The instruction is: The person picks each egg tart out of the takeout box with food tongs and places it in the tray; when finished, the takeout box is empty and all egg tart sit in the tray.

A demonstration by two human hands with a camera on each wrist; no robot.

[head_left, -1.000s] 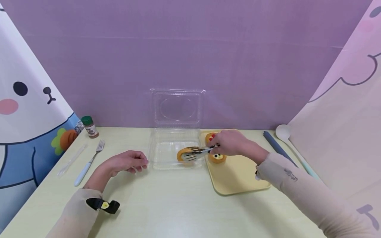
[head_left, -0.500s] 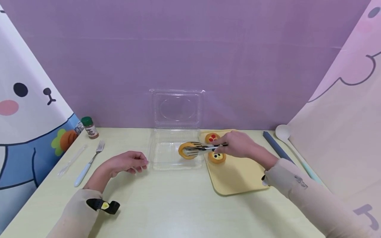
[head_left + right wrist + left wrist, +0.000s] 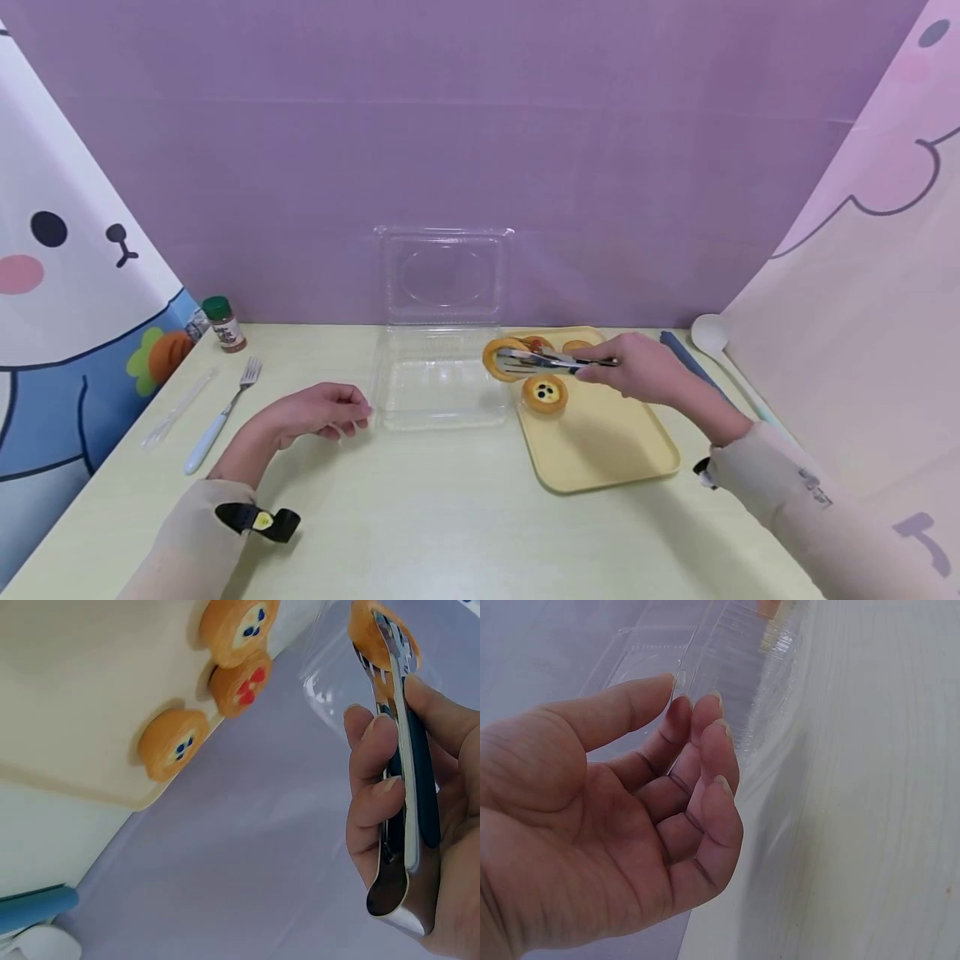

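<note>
My right hand [image 3: 645, 367] grips metal serving tongs [image 3: 409, 772] with dark handle panels. Their slotted ends pinch an egg tart [image 3: 498, 360], raised between the clear plastic container [image 3: 442, 417] and the yellow tray [image 3: 615, 458]. On the tray sit a tart with dark berries [image 3: 545, 395], a red-topped tart [image 3: 240, 686] and another berry tart [image 3: 172, 746]; the raised tart and tongs partly cover the red-topped one in the head view. The container's lid [image 3: 446, 275] stands up at the back. My left hand [image 3: 318, 412] pinches the container's left edge between thumb and index finger.
At the left lie a fork with a pale blue handle [image 3: 217, 425] and a clear plastic utensil [image 3: 178, 408]. A green-capped spice jar [image 3: 225, 325] stands behind them. Beyond the tray at right are a dark blue rod [image 3: 693, 362] and a white spoon [image 3: 711, 333].
My right hand has moved right and a little up with the tongs, carrying the pinched tart from over the container to the tray's left edge. The left hand has stayed put.
</note>
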